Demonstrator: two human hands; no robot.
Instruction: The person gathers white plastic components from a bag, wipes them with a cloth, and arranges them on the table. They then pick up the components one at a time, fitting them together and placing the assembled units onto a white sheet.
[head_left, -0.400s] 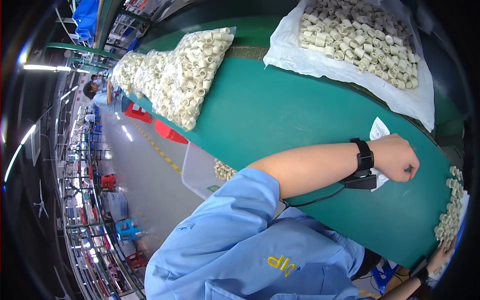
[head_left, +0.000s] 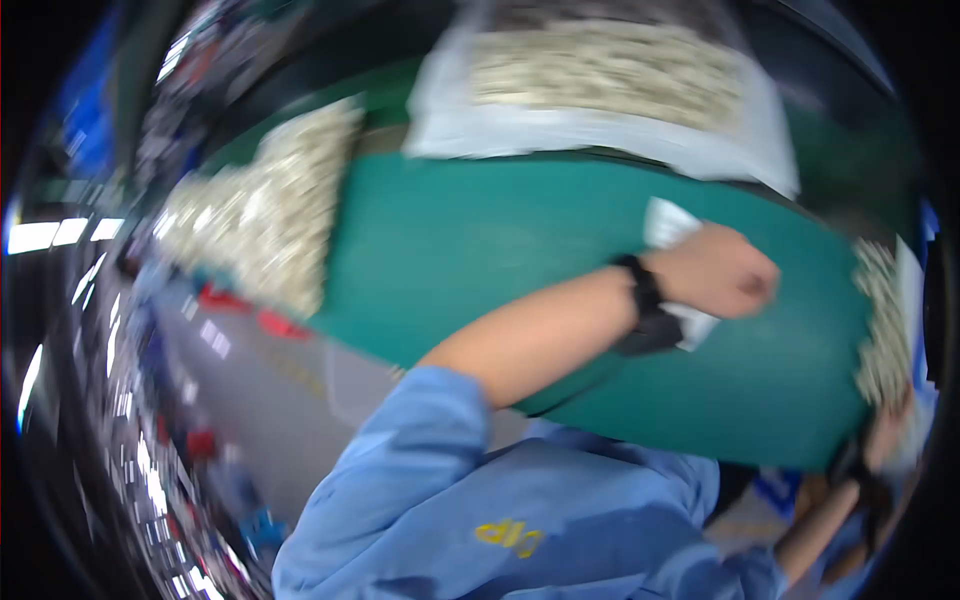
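Observation:
My left hand (head_left: 722,272) hangs over the green work surface (head_left: 480,240), its fingers curled into a fist. Whether anything is inside the fist is hidden. A white slip of paper or film (head_left: 668,222) shows behind and below this wrist, which wears a black band. At the right edge, my right hand (head_left: 888,435) is beside a row of small off-white plastic fittings (head_left: 882,330). Motion blur smears its fingers, so their grip does not show. Another black band circles that wrist.
A white bag (head_left: 600,135) spilling many off-white fittings lies along the far edge. Clear plastic bags of similar fittings (head_left: 270,210) stand at the left end. Beyond the near left edge is a translucent bin (head_left: 355,385). Red containers (head_left: 280,324) stand near the bags.
The whole view has swung and blurred, shifting the bags and surface leftward. My left hand stays curled near the white slip; my right hand remains by the fittings.

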